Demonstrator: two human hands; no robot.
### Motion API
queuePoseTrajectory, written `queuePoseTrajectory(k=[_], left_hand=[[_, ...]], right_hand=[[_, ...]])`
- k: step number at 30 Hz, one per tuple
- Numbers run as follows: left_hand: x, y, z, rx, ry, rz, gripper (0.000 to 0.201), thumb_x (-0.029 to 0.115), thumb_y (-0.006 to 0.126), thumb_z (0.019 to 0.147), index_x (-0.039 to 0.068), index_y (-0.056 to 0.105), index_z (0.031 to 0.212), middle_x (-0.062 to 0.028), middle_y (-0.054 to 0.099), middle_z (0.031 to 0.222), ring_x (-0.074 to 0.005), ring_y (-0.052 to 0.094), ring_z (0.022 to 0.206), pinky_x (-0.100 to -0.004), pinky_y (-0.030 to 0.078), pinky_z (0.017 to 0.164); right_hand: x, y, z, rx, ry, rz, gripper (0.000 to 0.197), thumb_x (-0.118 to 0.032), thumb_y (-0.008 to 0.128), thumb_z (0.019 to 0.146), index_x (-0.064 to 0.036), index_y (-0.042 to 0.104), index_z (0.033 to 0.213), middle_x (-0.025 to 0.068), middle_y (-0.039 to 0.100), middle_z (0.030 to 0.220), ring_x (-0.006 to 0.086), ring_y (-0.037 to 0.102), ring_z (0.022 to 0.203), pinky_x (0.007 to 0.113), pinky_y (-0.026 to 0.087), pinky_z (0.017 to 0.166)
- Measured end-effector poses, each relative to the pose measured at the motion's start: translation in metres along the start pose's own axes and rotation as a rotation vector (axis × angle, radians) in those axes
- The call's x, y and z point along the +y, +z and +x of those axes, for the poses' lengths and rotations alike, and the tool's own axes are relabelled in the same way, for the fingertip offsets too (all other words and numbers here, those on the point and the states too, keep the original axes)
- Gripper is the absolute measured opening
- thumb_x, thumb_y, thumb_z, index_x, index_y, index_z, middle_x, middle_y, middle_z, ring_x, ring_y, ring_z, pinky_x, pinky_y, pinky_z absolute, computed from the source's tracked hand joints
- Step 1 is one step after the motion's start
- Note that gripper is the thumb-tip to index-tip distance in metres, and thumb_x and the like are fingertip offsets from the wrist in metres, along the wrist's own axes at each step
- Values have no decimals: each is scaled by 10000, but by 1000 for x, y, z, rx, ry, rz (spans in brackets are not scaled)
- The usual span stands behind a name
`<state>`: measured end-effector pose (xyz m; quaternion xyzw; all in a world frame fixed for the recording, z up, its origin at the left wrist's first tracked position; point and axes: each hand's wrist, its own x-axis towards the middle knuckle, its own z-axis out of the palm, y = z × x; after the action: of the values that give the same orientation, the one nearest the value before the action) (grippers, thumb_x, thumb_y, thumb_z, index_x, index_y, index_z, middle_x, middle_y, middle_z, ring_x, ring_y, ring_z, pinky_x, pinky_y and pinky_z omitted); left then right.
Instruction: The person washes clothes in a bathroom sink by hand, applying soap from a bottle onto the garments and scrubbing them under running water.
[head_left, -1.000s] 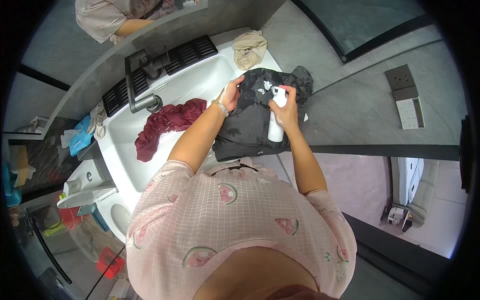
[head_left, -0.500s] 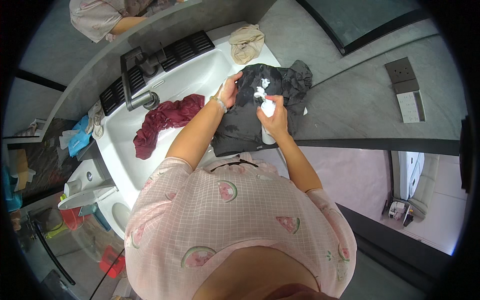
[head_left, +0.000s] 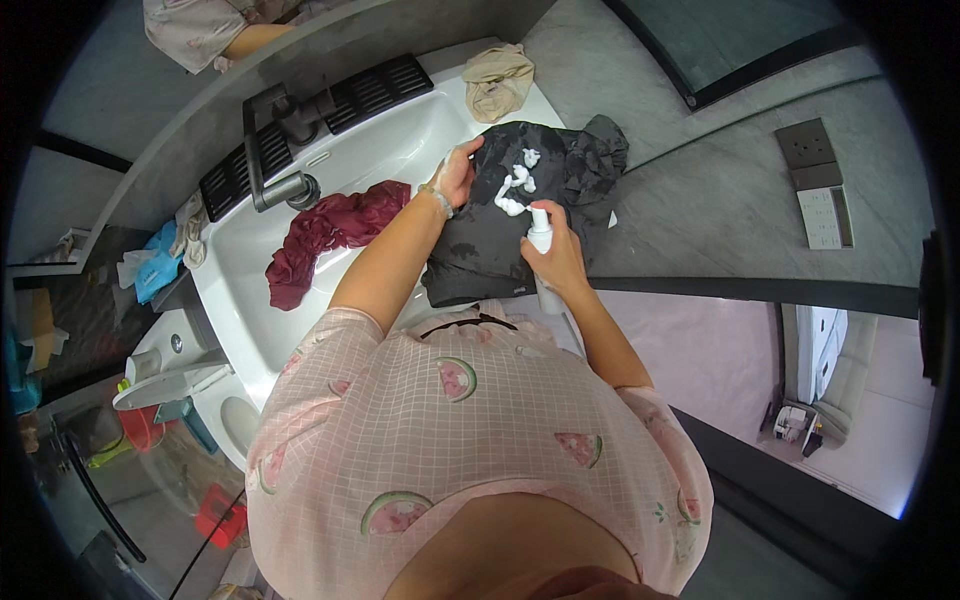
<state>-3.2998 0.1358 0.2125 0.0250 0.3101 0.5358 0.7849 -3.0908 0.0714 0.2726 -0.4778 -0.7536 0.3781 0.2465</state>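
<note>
A black garment (head_left: 465,255) lies spread over the right side of the sink, damp in patches. My left hand (head_left: 456,178) grips its left edge, the thumb on top and the other fingers partly hidden. In my right hand (head_left: 562,255) is a white pump bottle (head_left: 541,232), fingers wrapped round it and one finger on its pump head. A winding trail of white foam (head_left: 517,183) lies on the cloth just beyond the nozzle.
A wet maroon garment (head_left: 325,240) lies in the white sink (head_left: 228,290), below a dark tap (head_left: 285,190). A beige cloth (head_left: 498,82) rests on the back right corner. At the left are a blue bag (head_left: 158,265) and a toilet (head_left: 235,420). Wall sockets (head_left: 803,145) are at the right.
The bottle and my right hand have moved slightly right and toward me. The foam trail has grown longer, toward the near left. My left hand keeps its hold on the cloth.
</note>
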Motion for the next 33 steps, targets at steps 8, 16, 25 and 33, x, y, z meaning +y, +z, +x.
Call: queuePoseTrajectory(k=[8,16,25,33], left_hand=[[5,5,3,-38,-56,-18,388,337,418,916,34,565,1106,-136,622,1069,-271,595,963,-400,447,899],[-3,-7,2,-32,2,-24,428,367,379,926,51,532,1172,-121,586,1145,-261,554,1042,-400,405,947],[-9,9,-15,-56,-43,23,414,364,416,925,31,553,1130,-131,605,1109,-271,578,998,-393,438,912],[-4,14,-30,-104,196,197,479,376,484,908,21,449,1227,-110,537,1195,-229,522,1072,-364,409,929]], right_hand=[[30,-26,9,41,170,-131,441,-113,626,689,-127,436,1086,191,594,858,369,598,792,408,454,695],[-105,-127,111,364,-616,301,907,-31,691,707,-92,76,1371,137,431,1126,204,504,968,355,423,879],[-212,-131,315,758,-674,54,697,-103,720,677,-46,364,1274,167,550,1033,273,552,963,343,442,832],[-215,-87,355,772,-450,-99,712,-190,832,557,-57,470,1156,175,542,1073,321,515,1019,408,423,854]])
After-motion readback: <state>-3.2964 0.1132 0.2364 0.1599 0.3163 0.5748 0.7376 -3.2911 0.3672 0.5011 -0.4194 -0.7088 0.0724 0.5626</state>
